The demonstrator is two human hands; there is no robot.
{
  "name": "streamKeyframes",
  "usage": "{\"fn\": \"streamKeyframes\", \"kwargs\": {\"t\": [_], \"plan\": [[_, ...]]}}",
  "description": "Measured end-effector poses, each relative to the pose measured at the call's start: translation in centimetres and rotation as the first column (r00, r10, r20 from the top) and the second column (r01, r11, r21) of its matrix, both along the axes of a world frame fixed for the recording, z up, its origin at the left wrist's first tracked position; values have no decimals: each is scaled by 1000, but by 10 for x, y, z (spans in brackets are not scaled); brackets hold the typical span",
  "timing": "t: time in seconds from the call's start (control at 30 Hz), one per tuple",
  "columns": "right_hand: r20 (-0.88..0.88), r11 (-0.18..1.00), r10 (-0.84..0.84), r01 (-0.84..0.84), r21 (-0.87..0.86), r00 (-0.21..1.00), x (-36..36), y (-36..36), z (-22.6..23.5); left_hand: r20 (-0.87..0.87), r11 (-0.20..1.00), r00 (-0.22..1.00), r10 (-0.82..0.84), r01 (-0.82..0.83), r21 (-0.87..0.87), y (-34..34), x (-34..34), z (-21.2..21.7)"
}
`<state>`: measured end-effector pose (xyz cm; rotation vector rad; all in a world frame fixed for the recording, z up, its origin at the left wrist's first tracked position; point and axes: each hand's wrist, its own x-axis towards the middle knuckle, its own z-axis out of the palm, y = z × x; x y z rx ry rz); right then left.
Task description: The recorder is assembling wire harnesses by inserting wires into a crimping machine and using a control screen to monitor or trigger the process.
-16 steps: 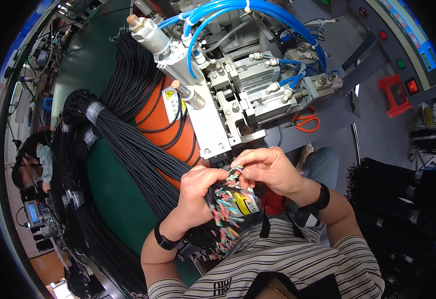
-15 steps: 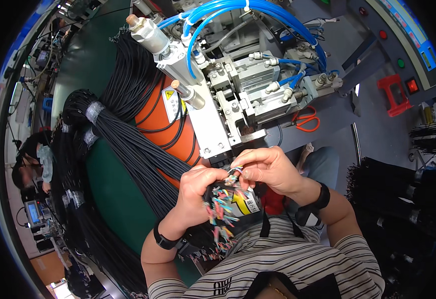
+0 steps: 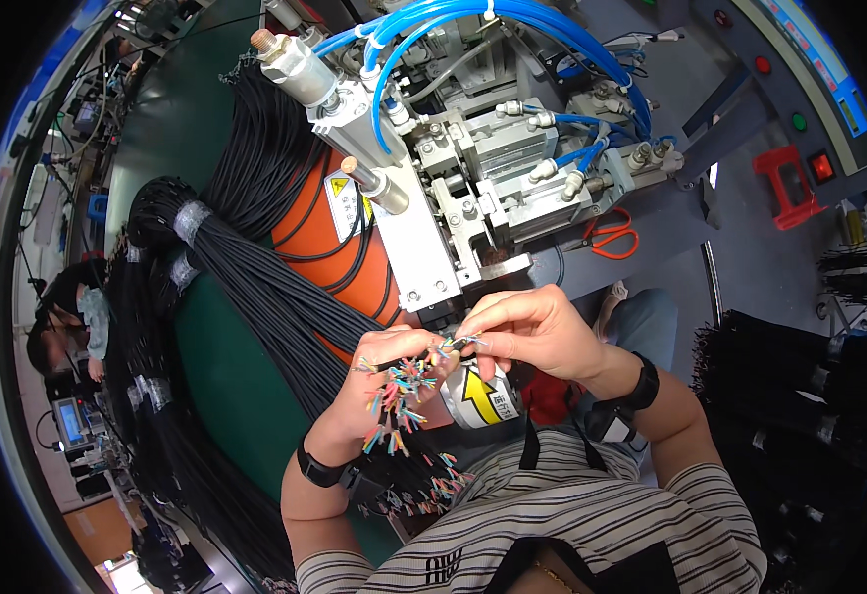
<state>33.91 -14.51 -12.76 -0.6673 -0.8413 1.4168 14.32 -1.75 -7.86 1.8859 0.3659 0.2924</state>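
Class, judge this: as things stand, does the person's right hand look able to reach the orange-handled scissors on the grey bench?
Probably yes. The right hand is pinching wire ends, but the orange-handled scissors lie in the open up and to its right, with bare grey bench between.

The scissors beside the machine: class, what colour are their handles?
Orange handles on the scissors, clearest in the head view.
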Motion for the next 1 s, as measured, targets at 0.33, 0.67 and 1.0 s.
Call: {"fn": "streamKeyframes", "kwargs": {"t": [0.33, 0.67, 1.0], "plan": [[459, 978, -194, 206, 24, 867, 4, -6, 2, 74, 804, 996, 49, -83, 589, -27, 15, 0], [-85, 941, 18, -46, -334, 996, -2, -2, 5, 162, 730, 985, 51, -148, 668, -28, 14, -3], [530, 758, -652, 485, 436, 543, -32, -3, -1, 242, 758, 966, 90, -224, 612, -27, 17, -6]]}}
